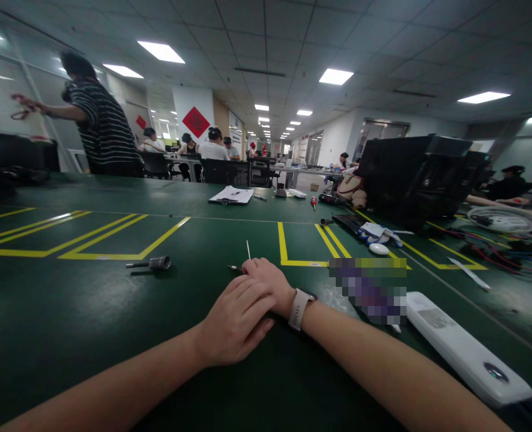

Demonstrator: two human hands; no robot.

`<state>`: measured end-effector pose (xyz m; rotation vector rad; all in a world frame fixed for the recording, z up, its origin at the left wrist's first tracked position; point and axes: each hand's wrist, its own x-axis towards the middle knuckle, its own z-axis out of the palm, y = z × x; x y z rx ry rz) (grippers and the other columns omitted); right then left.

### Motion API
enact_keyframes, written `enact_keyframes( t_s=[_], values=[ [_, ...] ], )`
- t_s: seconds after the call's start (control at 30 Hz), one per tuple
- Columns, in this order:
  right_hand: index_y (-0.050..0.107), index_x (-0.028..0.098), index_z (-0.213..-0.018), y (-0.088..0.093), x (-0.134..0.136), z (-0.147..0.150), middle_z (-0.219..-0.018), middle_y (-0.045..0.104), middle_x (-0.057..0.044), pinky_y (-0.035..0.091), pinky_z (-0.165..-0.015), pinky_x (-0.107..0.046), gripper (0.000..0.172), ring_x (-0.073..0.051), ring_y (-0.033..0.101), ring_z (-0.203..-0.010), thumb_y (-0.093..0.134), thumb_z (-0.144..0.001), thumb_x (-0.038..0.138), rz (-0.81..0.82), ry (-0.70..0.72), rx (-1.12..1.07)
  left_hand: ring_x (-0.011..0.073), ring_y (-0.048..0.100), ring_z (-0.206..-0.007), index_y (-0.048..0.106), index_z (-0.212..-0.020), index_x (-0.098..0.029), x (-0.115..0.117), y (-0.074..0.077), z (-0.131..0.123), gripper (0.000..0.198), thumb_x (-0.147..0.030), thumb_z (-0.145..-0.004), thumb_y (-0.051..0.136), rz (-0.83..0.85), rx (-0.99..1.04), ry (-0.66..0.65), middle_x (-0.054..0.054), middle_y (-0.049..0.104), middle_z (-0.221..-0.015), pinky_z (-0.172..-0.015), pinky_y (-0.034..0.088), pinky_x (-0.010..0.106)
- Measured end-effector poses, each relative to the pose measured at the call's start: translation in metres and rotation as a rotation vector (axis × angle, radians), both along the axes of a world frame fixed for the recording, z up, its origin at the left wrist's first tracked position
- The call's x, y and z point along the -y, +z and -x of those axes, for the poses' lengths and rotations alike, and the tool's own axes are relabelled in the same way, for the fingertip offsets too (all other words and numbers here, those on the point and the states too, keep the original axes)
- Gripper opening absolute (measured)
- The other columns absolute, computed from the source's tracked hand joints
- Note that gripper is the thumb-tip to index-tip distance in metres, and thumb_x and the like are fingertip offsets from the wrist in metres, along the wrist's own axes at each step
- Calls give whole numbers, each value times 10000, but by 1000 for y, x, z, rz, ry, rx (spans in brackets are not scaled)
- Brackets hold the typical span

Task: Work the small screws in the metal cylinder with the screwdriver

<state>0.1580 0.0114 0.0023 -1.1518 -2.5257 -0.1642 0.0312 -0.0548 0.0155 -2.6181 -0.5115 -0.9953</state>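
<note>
My left hand (236, 318) lies across the back of my right hand, its fingers stretched out over it. Beneath it, my right hand (270, 282) rests low over the green table with its fingers curled; my left hand partly covers it. A pale watch (301, 309) is on my right wrist. One thin light rod (248, 249) sticks up at my right fingertips; whether they grip it is hidden. Just left of those fingers is a small metal bit (233, 267). Farther left, a metal socket with a shank (158, 263) lies on its side.
Yellow tape (126, 257) marks the green table (90, 336). To the right are a long white device (466, 348), a pixelated purple packet (369, 291), a white mouse (379, 249) and gloves (378, 233). Behind stand a clipboard (232, 195) and black cases (414, 174). A person in stripes (101, 120) stands left.
</note>
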Motion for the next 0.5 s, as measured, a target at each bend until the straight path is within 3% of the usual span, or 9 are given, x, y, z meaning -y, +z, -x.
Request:
enact_keyframes(
  t_s=[0.23, 0.5],
  values=[
    [513, 150, -1020, 2, -44, -23, -992, 590, -84, 447, -804, -334, 167, -194, 529, -936, 490, -858, 184, 16, -155, -15, 206, 554, -898, 545, -968, -148, 1, 2, -2, 188, -185, -802, 463, 25, -50, 27, 94, 618, -965, -821, 443, 383],
    [513, 155, -1118, 2, -96, -61, -1124, 545, -81, 488, -789, -395, 283, -196, 569, -944, 504, -869, 288, 54, -434, -45, 210, 552, -912, 537, -966, -160, 0, 1, -1, 171, -187, -821, 451, 76, -91, 62, 96, 610, -987, -831, 442, 394]
  ],
)
